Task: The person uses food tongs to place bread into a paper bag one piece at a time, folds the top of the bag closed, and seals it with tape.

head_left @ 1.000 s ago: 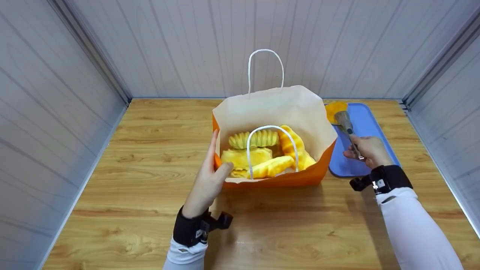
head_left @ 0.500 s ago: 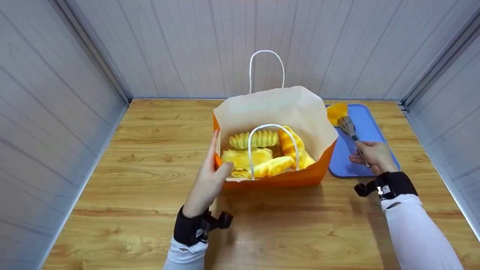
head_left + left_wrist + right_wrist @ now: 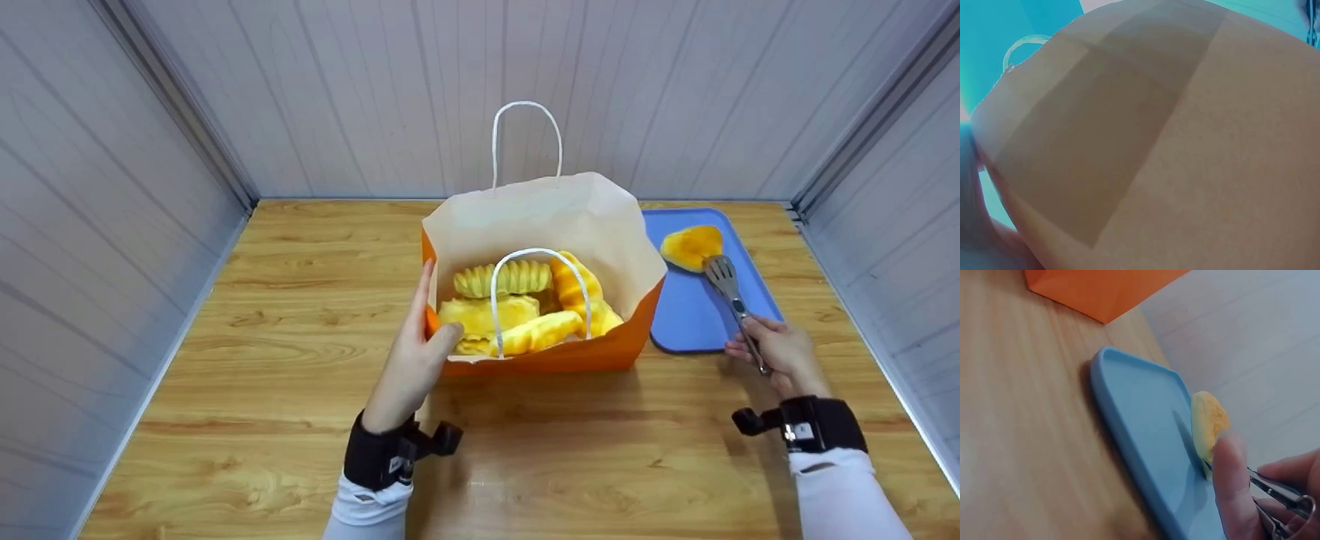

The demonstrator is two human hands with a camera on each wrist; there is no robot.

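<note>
An orange paper bag (image 3: 555, 358) with a white inside and white cord handles stands in the middle of the table, several yellow bread pieces (image 3: 502, 279) in it. My left hand (image 3: 411, 360) holds its left side at the rim, thumb over the front corner; the bag (image 3: 1202, 169) fills most of the left wrist view. At right, my right hand (image 3: 784, 352) grips metal tongs (image 3: 723, 276) by the handles. Their slotted head overlaps a golden piece of bread (image 3: 690, 246) over the blue tray (image 3: 682, 322). In the right wrist view this bread (image 3: 1205, 424) stands tilted at the tongs' tips.
The wooden table (image 3: 300, 315) runs back to a white panelled wall (image 3: 360, 97), with side walls left and right. The tray's left edge lies close to the bag's right side. A cord handle (image 3: 527, 103) rises above the bag's back rim.
My right hand has drawn the tongs to the right and toward me. The golden bread has shifted rightward and nearer with them. The left hand has stayed on the bag.
</note>
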